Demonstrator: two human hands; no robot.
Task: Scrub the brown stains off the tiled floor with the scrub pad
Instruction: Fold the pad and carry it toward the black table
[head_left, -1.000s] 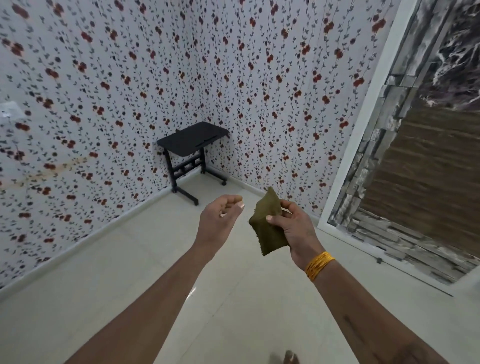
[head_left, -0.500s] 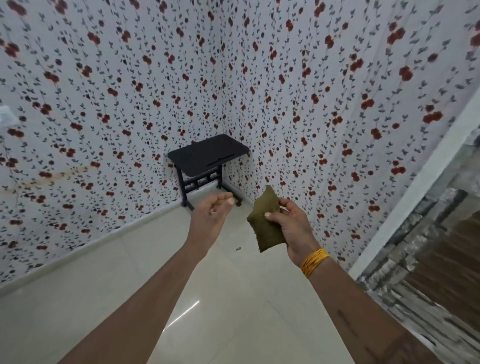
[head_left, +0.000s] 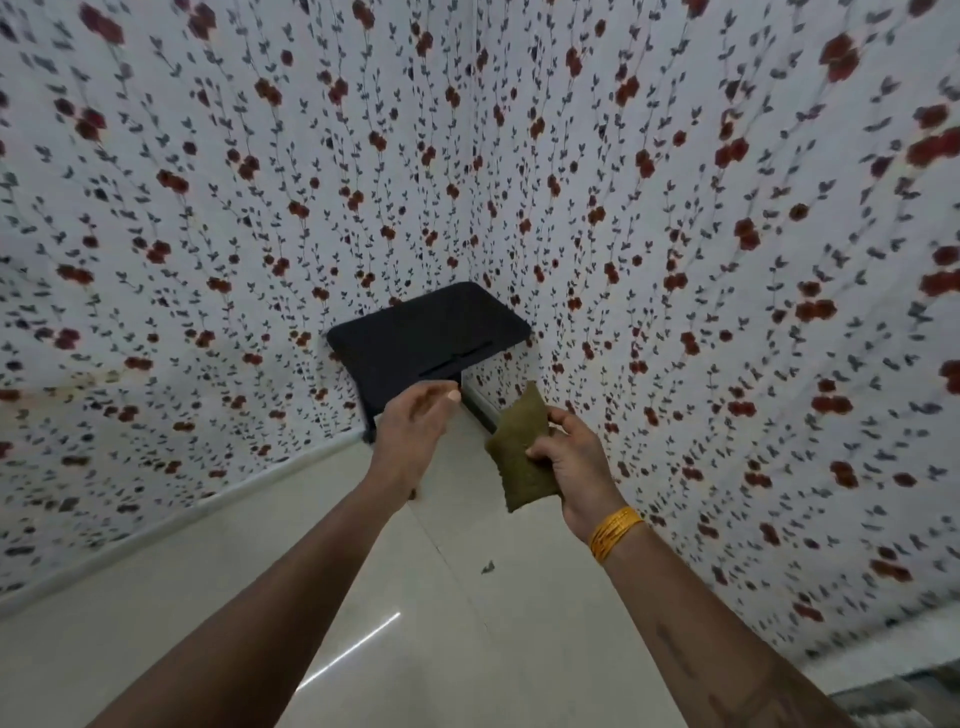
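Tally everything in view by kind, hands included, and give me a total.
Hands: 2, left hand empty, right hand holding the pad
Scrub pad: 1
Black table: 1
Gold bangles: 1 stack
Dark scrap on the floor: 1
Total: 6

A black side table stands cornered between floral-papered walls (red blossoms).

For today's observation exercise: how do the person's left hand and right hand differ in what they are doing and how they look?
The right hand pinches the green scrub pad; the left hand holds nothing, its fingers loosely curled. The right wrist wears gold bangles; the left wrist is bare. The left hand reaches slightly further forward, in front of the black table. Both are raised above the tiled floor, not touching it.
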